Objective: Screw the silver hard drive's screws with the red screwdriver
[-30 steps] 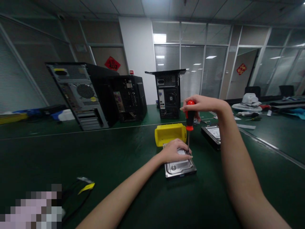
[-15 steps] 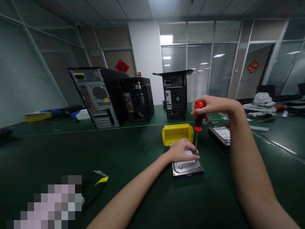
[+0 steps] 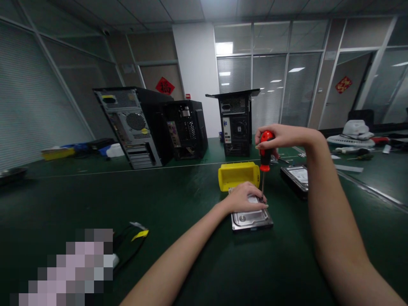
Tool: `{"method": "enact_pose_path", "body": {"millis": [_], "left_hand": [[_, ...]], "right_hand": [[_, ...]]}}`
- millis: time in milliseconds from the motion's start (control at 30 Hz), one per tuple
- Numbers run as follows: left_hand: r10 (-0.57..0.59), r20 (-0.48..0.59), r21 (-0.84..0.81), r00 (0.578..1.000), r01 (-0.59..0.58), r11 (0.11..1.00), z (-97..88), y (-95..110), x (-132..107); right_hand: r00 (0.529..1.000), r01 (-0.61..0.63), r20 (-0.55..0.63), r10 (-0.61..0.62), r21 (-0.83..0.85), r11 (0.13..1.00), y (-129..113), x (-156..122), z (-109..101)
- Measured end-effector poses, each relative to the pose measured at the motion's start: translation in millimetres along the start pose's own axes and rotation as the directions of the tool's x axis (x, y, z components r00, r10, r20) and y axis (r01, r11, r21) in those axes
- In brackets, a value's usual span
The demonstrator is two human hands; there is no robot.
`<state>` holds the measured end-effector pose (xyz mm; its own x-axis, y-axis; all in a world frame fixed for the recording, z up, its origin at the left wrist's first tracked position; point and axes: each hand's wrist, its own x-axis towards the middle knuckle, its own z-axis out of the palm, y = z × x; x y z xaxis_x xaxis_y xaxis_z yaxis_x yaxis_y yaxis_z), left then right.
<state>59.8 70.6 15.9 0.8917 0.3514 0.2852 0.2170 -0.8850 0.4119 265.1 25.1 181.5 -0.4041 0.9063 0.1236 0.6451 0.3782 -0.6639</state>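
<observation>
A silver hard drive lies flat on the green table. My left hand rests across its far part, thumb and fingers curled around the drive near the screwdriver's tip. My right hand is wrapped round the red and black handle of a screwdriver, which stands nearly upright. Its shaft runs down to the drive's right side, beside my left fingertips; the exact contact point is hidden. Just behind the drive, a yellow plastic bin lies with its opening toward me.
Another hard drive lies right of the bin, partly behind my right forearm. Computer cases and a third case stand at the back. A cable with a yellow tag lies front left, beside a pixelated patch.
The view has shifted slightly, so the background sits a little to the right. Both hands, the screwdriver and the hard drive keep nearly the same positions relative to each other.
</observation>
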Motion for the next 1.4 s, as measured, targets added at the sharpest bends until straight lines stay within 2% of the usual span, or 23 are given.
{"method": "enact_pose_path", "body": {"millis": [500,600,700,800,933,1100,1167,1233,1400], "left_hand": [[0.046,-0.003,-0.004,0.999,-0.046,0.999,-1.0,3.0,1.1],[0.027,-0.051,-0.036,0.998,-0.029,0.999,-1.2,3.3,1.3],[-0.043,-0.149,-0.156,0.988,0.019,0.988,-0.5,1.7,1.2],[-0.099,-0.218,-0.347,0.971,0.017,0.938,-0.2,-2.6,2.0],[-0.207,-0.301,-0.51,0.931,0.026,0.86,-4.6,-8.8,6.0],[-0.327,-0.381,-0.481,0.864,0.117,0.869,-13.9,-4.3,4.7],[-0.38,-0.378,-0.484,0.844,0.169,0.859,-15.6,0.1,-2.0],[-0.454,-0.392,-0.517,0.8,0.217,0.828,-15.5,3.3,-12.1],[-0.714,-0.431,-0.695,0.552,0.301,0.652,-8.0,5.3,-43.9]], "right_hand": [[1.0,0.008,-0.027,-0.007,0.034,0.999,6.5,7.3,0.1],[1.0,-0.001,-0.027,0.003,0.041,0.999,5.9,8.8,0.3],[1.0,-0.009,-0.02,0.01,0.047,0.999,4.0,13.6,1.1],[0.999,-0.024,-0.021,0.025,0.057,0.998,4.2,18.8,2.1],[0.994,-0.037,-0.099,0.044,0.068,0.997,10.1,14.3,2.7],[0.976,-0.048,-0.206,0.065,0.089,0.995,18.7,-10.9,2.4],[0.966,-0.049,-0.25,0.073,0.101,0.994,19.9,-22.4,4.6],[0.949,-0.04,-0.307,0.072,0.109,0.993,19.4,-33.0,9.3],[0.907,0.033,-0.42,0.025,0.132,0.991,15.9,-48.3,26.8]]}}
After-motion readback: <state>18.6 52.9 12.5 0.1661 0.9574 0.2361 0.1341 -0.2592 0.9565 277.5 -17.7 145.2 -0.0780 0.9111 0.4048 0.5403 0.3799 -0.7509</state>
